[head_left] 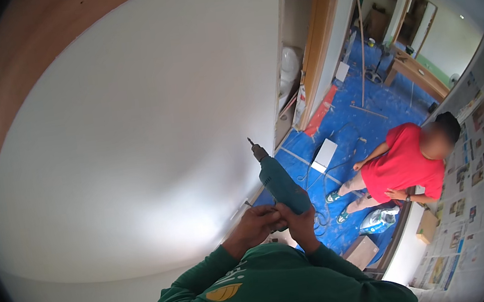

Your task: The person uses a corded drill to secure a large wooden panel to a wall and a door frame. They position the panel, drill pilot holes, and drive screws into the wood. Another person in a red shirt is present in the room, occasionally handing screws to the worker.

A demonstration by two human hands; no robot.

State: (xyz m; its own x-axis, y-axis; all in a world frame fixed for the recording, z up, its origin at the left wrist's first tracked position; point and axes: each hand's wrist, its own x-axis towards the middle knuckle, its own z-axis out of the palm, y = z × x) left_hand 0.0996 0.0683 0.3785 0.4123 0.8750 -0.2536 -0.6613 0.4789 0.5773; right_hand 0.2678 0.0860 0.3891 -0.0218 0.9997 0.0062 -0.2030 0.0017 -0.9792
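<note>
wrapping round the lower end of a teal drill (284,187), the right hand (300,222) in the head view has its grip clamped on the tool, which is held in front of the chest and tilted with its nose up and a little to the left. the left hand (257,227) is right beside it, fingers drawn in near the drill's base; whether its grip is closed on part of the tool or on something small cannot be told. as for progress, a drill bit (250,141) sits in the nose, so fitting it looks done. the tip appears clear of the pale wall (131,134), and no hole can be made out there, so any drilling seems left to do, though small marks could be missed. for writing, the green shirt (282,285) carries partly hidden white lettering and a yellow emblem, printed sheets (447,246) cover the surface at the right, and a blue-and-white bag (378,220) near a co-worker (403,161) bears print too small to read. no label on the drill is legible.
</note>
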